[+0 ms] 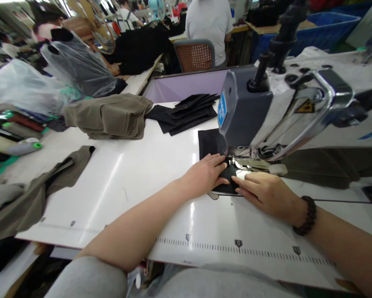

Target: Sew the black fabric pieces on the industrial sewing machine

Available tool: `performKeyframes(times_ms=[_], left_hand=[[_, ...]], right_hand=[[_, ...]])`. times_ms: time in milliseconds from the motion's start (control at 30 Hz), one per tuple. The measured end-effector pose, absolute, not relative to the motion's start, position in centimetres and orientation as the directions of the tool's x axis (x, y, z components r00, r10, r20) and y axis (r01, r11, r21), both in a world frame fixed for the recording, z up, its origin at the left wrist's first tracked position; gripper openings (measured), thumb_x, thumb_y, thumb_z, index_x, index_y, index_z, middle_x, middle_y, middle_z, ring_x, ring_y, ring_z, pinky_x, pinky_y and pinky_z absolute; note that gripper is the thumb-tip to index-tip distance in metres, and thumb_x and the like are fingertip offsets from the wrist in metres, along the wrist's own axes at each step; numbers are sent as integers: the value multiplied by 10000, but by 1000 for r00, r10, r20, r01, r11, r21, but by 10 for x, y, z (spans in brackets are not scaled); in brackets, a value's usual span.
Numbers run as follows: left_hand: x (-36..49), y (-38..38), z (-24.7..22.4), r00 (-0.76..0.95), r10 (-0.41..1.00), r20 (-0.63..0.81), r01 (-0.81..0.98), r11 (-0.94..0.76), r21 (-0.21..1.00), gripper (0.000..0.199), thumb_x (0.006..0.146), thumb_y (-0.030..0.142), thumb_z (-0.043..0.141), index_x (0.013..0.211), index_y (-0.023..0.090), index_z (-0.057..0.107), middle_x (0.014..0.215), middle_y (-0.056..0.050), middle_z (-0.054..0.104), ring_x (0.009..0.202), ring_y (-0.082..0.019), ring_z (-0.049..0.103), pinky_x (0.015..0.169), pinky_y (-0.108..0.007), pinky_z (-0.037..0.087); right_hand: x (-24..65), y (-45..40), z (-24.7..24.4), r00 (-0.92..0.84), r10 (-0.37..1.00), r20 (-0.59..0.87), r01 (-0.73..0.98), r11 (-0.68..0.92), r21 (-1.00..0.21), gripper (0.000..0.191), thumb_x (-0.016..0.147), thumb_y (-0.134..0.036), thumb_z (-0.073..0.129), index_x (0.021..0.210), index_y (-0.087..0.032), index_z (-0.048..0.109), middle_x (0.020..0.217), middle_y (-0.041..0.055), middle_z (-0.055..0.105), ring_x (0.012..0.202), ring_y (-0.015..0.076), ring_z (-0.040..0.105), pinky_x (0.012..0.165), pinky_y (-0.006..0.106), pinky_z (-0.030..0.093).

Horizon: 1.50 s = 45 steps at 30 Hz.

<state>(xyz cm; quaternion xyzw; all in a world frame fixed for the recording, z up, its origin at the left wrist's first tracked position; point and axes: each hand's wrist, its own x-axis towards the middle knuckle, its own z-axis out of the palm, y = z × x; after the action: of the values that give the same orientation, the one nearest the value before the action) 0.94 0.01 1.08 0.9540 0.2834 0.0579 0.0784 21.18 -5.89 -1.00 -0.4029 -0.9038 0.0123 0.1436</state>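
A black fabric piece [210, 142] lies flat on the white sewing table, partly under the head of a sewing machine [246, 103]. My left hand [206, 176] rests on this cloth with its fingers spread, fingertips left of the presser foot [232, 160]. Palm down, my right hand [266, 194] has its fingers extended and their tips at the cloth's right edge, just in front of the foot. Neither hand grips the cloth; both press on it from above. The needle tip is too small to make out.
Behind the hands lie stacked black pieces [188, 111] and a pile of olive cloth [111, 116]. Olive fabric [322, 165] lies under the machine arm. Thread cones [24, 147] and draped cloth [33, 198] are at the left. A person [209, 29] sits beyond the table.
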Motion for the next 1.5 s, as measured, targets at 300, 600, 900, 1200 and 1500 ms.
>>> performKeyframes(times_ms=[300,600,900,1200,1500], left_hand=[[7,5,13,842,536,66,515,-834,199,432,841,376,508,1121,47,527,1239,-150,484,1186,-259,411,1014,-380,328],[8,5,12,842,536,53,517,-832,200,431,845,385,498,1117,52,526,1251,-156,473,1192,-266,405,1016,-391,325],[6,5,9,876,468,115,447,-878,172,337,853,331,502,1065,76,565,1171,-134,530,1122,-243,465,979,-376,368],[3,-10,19,951,292,99,275,-949,158,228,893,175,414,985,100,609,1064,-79,590,963,-184,523,881,-285,437],[7,-2,15,910,395,127,367,-909,197,217,887,187,436,964,82,609,1049,-94,580,998,-184,530,904,-288,435]], right_hand=[[210,-58,-10,-626,733,266,728,672,-139,309,896,-277,378,1017,-108,606,689,48,583,634,141,539,597,257,386],[208,-59,-11,-609,748,264,737,657,-160,304,894,-274,383,1020,-106,603,693,47,586,622,140,542,583,260,388],[210,-59,-7,-646,710,282,695,699,-167,310,903,-288,367,972,-119,617,655,38,568,603,132,518,566,258,370],[211,-63,0,-698,643,317,631,760,-152,320,906,-282,369,873,-128,647,597,22,535,547,119,481,516,264,334],[212,-58,-9,-624,723,296,714,681,-161,341,906,-329,360,961,-122,625,672,46,594,636,136,561,602,250,409]])
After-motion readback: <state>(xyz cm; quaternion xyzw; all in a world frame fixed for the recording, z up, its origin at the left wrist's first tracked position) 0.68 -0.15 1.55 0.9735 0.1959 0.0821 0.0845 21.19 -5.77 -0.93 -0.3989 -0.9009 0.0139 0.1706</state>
